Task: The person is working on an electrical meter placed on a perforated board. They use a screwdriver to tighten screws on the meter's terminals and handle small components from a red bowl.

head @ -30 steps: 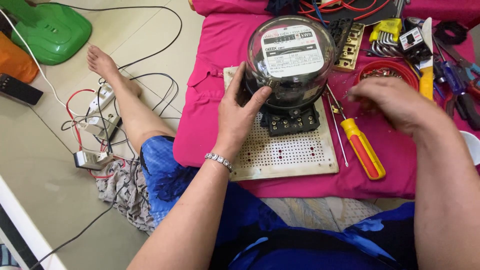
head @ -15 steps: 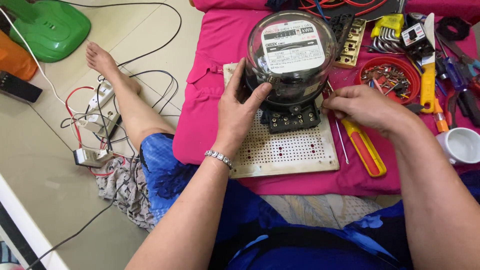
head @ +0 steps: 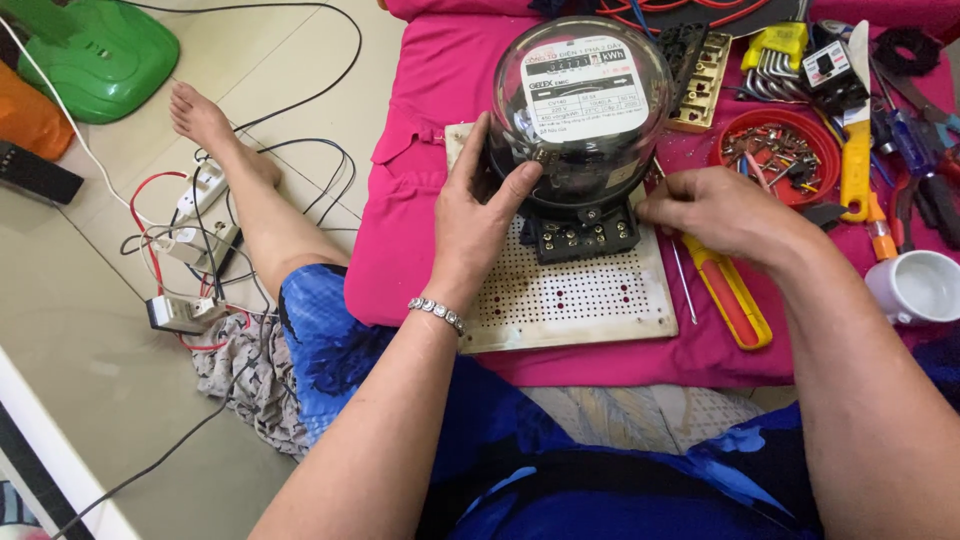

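Note:
A round electricity meter [head: 583, 110] with a clear glass dome and black terminal block [head: 585, 235] stands on a white perforated board [head: 590, 300] laid on a pink cloth. My left hand [head: 475, 215] grips the meter's left side, thumb on the dome's lower edge. My right hand [head: 715, 212] rests at the meter's right side with fingers pinched together by the base; whether it holds something small I cannot tell. A yellow and red screwdriver [head: 728, 290] lies just under the right hand.
A red bowl of screws [head: 782, 150], hex keys [head: 775, 50], pliers and other tools [head: 915, 150] crowd the back right. A white cup [head: 918, 287] sits at the right edge. On the floor at left lie cables, a power strip [head: 195, 215] and a green object [head: 95, 55].
My right hand has come in from the right, over the screwdriver, to the meter's right side. The left hand has kept its grip on the meter.

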